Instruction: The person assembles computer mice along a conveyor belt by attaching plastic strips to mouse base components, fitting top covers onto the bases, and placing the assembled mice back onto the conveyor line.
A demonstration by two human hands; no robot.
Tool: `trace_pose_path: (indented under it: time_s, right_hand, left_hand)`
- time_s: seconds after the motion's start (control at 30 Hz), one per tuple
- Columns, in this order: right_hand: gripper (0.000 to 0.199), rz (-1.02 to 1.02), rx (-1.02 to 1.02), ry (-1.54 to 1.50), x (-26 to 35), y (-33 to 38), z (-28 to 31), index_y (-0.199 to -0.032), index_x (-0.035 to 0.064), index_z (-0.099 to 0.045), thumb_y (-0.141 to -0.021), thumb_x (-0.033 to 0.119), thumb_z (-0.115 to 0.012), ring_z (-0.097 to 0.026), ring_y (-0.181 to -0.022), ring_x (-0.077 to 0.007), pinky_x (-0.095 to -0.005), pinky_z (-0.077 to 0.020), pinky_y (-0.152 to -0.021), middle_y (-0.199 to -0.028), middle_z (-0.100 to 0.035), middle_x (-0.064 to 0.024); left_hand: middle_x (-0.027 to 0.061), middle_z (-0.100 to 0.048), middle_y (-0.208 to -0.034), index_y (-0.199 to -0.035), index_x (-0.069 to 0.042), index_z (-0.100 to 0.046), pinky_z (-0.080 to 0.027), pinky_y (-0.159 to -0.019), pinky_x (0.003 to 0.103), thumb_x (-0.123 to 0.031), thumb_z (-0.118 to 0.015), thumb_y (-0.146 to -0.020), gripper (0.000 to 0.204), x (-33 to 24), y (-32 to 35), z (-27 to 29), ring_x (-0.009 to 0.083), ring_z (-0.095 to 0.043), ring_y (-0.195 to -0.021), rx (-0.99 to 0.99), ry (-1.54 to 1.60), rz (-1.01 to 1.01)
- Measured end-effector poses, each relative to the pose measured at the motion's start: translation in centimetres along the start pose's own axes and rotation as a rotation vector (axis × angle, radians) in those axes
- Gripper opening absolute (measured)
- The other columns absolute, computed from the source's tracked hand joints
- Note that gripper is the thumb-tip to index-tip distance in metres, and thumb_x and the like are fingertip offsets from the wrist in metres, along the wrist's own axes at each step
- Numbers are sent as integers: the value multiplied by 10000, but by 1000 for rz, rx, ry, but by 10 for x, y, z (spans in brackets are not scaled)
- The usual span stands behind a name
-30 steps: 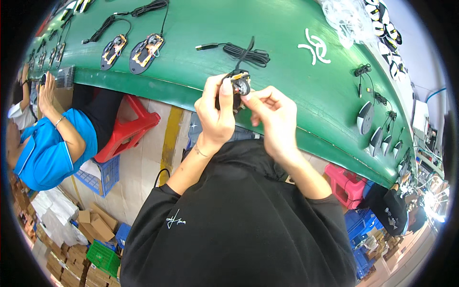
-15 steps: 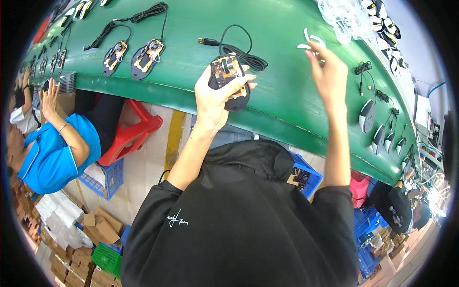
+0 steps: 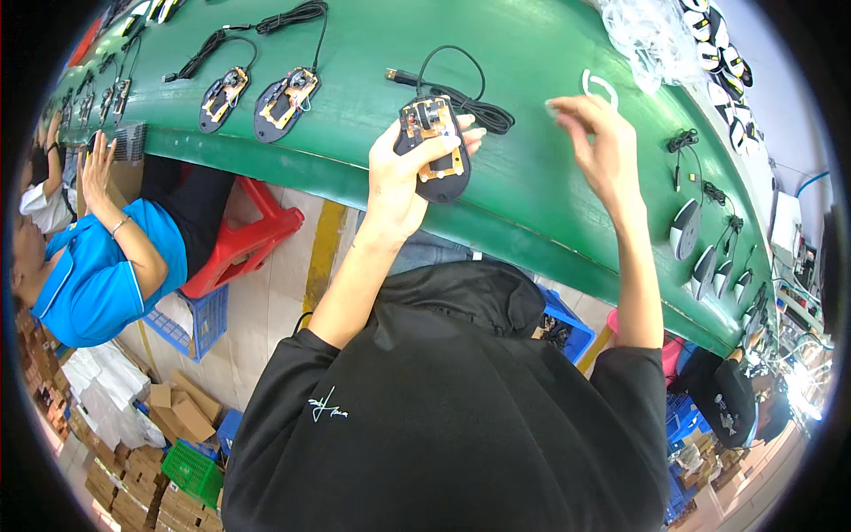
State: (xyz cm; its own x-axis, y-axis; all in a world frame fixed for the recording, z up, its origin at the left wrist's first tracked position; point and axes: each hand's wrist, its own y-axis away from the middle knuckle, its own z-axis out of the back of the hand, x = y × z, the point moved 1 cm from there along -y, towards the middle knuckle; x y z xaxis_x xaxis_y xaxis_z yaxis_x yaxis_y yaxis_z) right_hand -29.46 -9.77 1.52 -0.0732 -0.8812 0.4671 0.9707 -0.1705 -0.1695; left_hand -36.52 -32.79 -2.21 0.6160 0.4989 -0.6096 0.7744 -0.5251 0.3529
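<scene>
My left hand [image 3: 399, 182] is closed around an opened computer mouse [image 3: 434, 184], a dark base with its orange-brown circuit board bare. The thumb lies across the board. From its front end runs a black cable [image 3: 483, 113], coiled on the table, with a USB plug beside it. My right hand [image 3: 603, 142] hovers to the right of the mouse, thumb and forefinger drawn together in a pinch. The fingertips are blurred, so what they hold cannot be made out. Just behind that hand lie white curved strips [image 3: 605, 87] on the green table [image 3: 523, 191].
Two more opened mice [image 3: 285, 105] with cables lie to the left. Assembled mice [image 3: 684, 229] line the table's right side. A clear plastic bag [image 3: 651, 40] and white-and-black mouse shells [image 3: 722, 66] are at the far right. A person in blue [image 3: 115, 266] sits at the left near a red stool [image 3: 248, 239].
My right hand has drawn back leftward from the white strips, and one strip no longer shows on the table. My left hand still grips the opened mouse. The view has shifted slightly.
</scene>
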Motion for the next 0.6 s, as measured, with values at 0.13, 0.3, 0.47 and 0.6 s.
trace_pose_path:
  time_s: [0.13,0.3,0.47,0.6]
  right_hand:
    - [491,-263,202,-524,55,18,5,-1291,110,-606,-830,-58,-629,-667,-825,-105,-280,-521,-810,-896,-708,-67]
    - [672,-326,208,-724,86,30,-12,-1384,123,-497,-770,-56,-703,-674,-794,-106,-252,-544,-745,-922,-680,-68]
    - [701,-568,63,-884,94,31,-30,-1357,95,-498,-724,-16,-778,-677,-752,-108,-250,-554,-692,-961,-645,-73]
    - [542,-620,24,-1030,92,35,-46,-1235,-5,-559,-739,-9,-779,-678,-727,-123,-236,-556,-654,-908,-674,-104]
  left_hand:
    - [229,-628,-1119,-1190,74,-502,-589,-842,448,60,-608,-831,374,-1,-5,-2,352,-670,-980,-17,71,-29]
    - [207,-622,-1101,-1159,55,-499,-603,-815,436,69,-595,-838,335,3,-6,-13,339,-672,-976,-66,88,-72]
    - [215,-600,-1171,-1205,50,-475,-579,-870,454,25,-575,-860,360,3,-1,-22,337,-644,-1037,-110,52,-116]
    - [210,-600,-1165,-1208,49,-468,-576,-873,459,40,-574,-867,357,3,0,-25,341,-646,-1031,-134,72,-156]
